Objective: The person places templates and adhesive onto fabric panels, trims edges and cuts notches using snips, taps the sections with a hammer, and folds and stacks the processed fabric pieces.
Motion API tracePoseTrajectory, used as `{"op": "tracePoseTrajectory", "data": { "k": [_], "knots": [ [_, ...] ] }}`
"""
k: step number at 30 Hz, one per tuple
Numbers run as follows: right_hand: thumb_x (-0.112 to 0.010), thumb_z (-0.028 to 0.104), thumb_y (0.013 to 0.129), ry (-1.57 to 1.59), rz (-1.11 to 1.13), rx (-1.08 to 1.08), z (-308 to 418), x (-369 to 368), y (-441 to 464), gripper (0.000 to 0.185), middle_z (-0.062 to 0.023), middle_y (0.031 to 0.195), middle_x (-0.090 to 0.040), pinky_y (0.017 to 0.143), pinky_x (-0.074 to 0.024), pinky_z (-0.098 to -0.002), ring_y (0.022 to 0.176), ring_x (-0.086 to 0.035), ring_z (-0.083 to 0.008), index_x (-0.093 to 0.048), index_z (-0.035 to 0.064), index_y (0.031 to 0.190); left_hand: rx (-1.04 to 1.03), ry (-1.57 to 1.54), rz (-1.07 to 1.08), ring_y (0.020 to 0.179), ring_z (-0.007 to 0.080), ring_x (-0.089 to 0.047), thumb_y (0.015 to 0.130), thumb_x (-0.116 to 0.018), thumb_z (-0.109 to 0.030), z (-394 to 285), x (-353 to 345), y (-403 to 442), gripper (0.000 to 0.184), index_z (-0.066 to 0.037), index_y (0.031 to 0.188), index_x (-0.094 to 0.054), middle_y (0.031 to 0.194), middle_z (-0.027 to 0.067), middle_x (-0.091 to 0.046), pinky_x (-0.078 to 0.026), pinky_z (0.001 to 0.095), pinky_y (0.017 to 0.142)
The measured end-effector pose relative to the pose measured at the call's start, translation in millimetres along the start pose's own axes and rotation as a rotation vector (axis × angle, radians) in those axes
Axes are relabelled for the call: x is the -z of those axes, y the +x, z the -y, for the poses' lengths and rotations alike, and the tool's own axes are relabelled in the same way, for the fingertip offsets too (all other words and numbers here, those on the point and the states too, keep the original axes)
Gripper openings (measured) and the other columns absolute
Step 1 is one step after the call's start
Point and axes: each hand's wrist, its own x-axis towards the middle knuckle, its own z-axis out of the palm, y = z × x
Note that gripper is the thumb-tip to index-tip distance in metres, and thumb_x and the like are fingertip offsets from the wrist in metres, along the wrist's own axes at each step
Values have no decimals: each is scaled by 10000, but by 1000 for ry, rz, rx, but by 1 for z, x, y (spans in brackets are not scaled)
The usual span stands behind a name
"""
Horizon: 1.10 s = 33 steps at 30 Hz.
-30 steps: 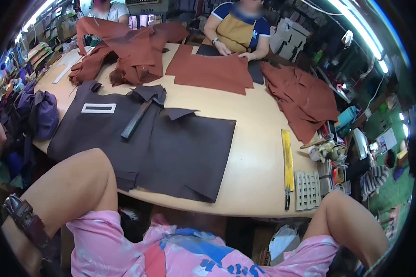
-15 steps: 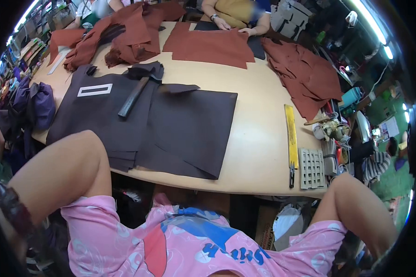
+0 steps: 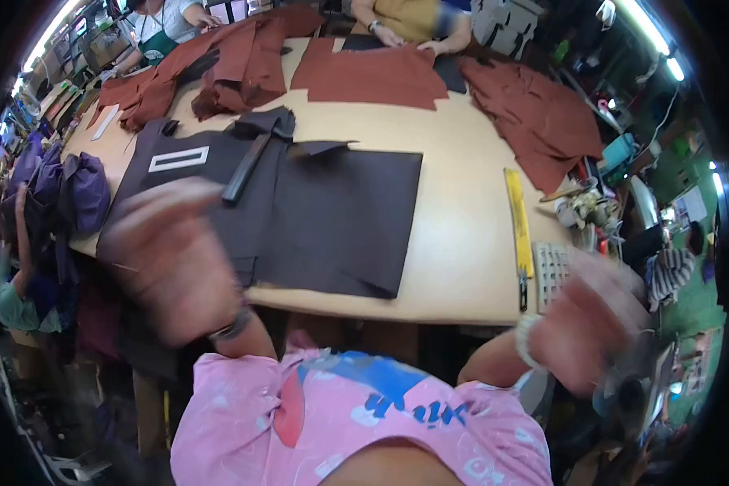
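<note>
My left hand (image 3: 174, 263), blurred by motion, is raised over the near left edge of dark brown leather-like sheets (image 3: 344, 227). Its fingers are too smeared to read. On those sheets lie a white rectangular frame (image 3: 178, 159) and a dark bar-shaped tool (image 3: 246, 168), both just beyond that hand. My right hand (image 3: 587, 324), also smeared, hovers at the table's near right corner, partly in front of a beige grid-patterned block (image 3: 552, 263). Left of the block are a yellow ruler (image 3: 518, 219) and a slim black tool (image 3: 523, 292). Nothing can be made out in either hand.
Across the table (image 3: 462, 283), a person's hands (image 3: 389, 36) rest at a reddish-brown sheet (image 3: 368, 77). More reddish-brown pieces (image 3: 535, 113) lie at the right and far left. Another person (image 3: 162, 32) is at the far left. Purple cloth (image 3: 85, 190) bulges beside the left edge.
My arms, bent up with both hands out of clear view, have come down and forward, bringing both hands into view near the table edge. The view has shifted slightly.
</note>
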Motion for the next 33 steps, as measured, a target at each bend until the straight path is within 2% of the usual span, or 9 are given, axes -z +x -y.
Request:
{"op": "tracePoseTrajectory", "data": {
  "k": [1,2,3,5,7,12,18,29,33],
  "knots": [
    [-504,306,849,-5,101,-221,-14,-19,-11,379,-186,999,-601,823,-446,-365,951,-574,-253,-595,-55,926,250,331,98,935,217,-558,761,-566,-135,21,-2,-20,341,-103,1100,-558,1017,103,-588,-438,352,827],
    [-583,162,803,-19,215,-479,-25,-37,-20,270,-136,1026,-605,845,-433,-332,992,-558,-231,-608,-30,991,430,536,214,890,199,-593,762,-593,-26,39,-2,-41,304,-58,1063,-573,988,85,-604,-472,322,799],
    [-636,135,773,-150,250,-650,-46,-52,-47,279,-135,1028,-600,840,-439,-335,975,-563,-231,-602,-19,1003,631,619,327,885,174,-595,732,-652,-55,53,-3,-61,282,-35,1007,-596,971,71,-609,-465,305,800],
    [-646,174,780,-269,254,-831,-81,-70,-98,328,-142,1049,-584,841,-447,-352,972,-568,-257,-580,-21,1035,399,911,479,906,258,-598,738,-645,-55,81,2,-106,258,-24,991,-607,1006,125,-600,-473,335,798],
    [-647,186,787,-415,324,-826,-98,-78,-127,352,-156,1073,-570,842,-451,-359,972,-569,-286,-564,-21,1059,287,1033,581,933,306,-581,735,-646,-66,84,6,-121,252,-29,982,-609,1020,135,-595,-473,362,809],
    [-639,248,797,-465,310,-887,-116,-80,-135,448,-197,1120,-549,849,-452,-380,1002,-559,-330,-523,-46,1114,362,1122,593,981,322,-555,735,-650,-100,90,22,-131,267,-17,984,-600,1050,148,-582,-458,382,835],
    [-621,333,789,-564,396,-1086,-171,-112,-102,592,-252,1005,-610,814,-467,-410,945,-598,-371,-438,-46,1205,340,1262,654,1047,332,-518,746,-655,-167,125,47,-122,338,-5,1032,-578,1103,166,-552,-435,396,878],
    [-680,30,720,-485,115,-1036,-217,-55,-123,600,-285,960,-616,777,-499,-386,897,-629,-362,-401,-32,1247,462,1260,763,1054,309,-522,759,-666,-279,172,45,-119,396,1,1032,-599,1098,154,-562,-430,375,895],
    [-728,206,710,-513,181,-1142,-214,-26,-123,700,-263,924,-630,731,-509,-351,864,-645,-301,-391,-62,1262,539,1307,861,1003,306,-542,761,-661,-355,188,20,-124,450,21,1005,-618,1048,150,-583,-440,382,866]
  ]
}}
